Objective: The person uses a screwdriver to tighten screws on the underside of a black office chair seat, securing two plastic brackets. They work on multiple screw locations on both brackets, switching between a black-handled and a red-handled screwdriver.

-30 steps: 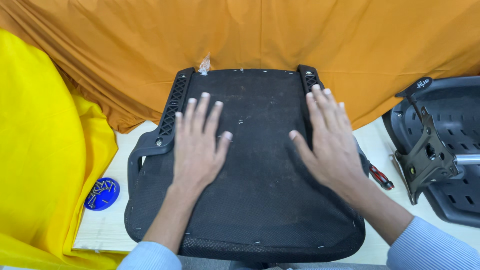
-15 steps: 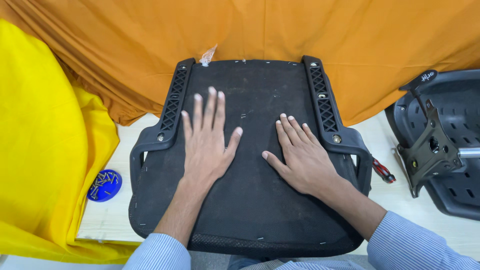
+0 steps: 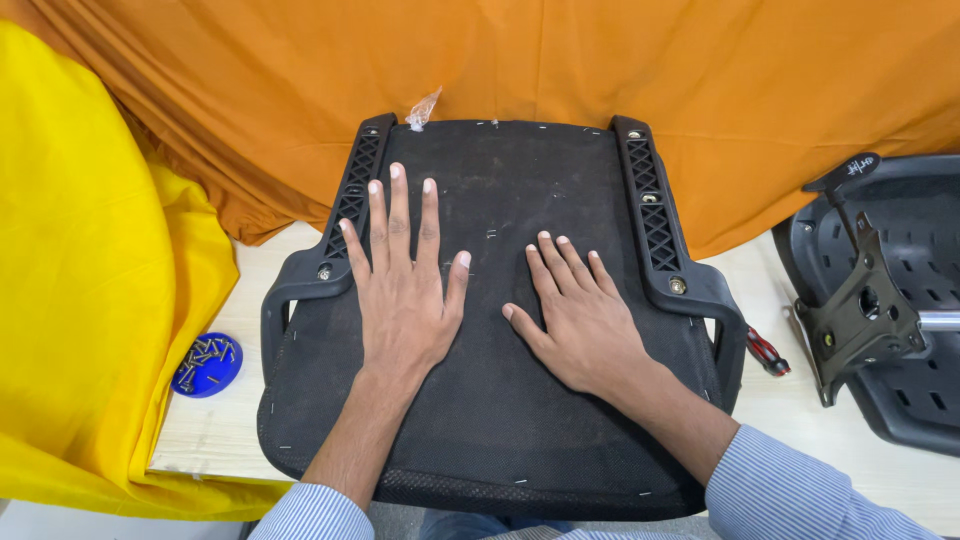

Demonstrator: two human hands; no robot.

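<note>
Black seat underside (image 3: 560, 180) beneath both flat, open, empty hands, left (image 3: 405, 290), right (image 3: 580, 320); near edge cut off.

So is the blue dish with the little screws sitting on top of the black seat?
No, the blue dish sits on the table beside the black seat, to its left, near the yellow cloth.

- Bright, even overhead light is filling the frame; no glare is showing.
- Soft shadows are falling beneath both hands.
- Focus is holding sharp; frame edges are bowing slightly.
</note>
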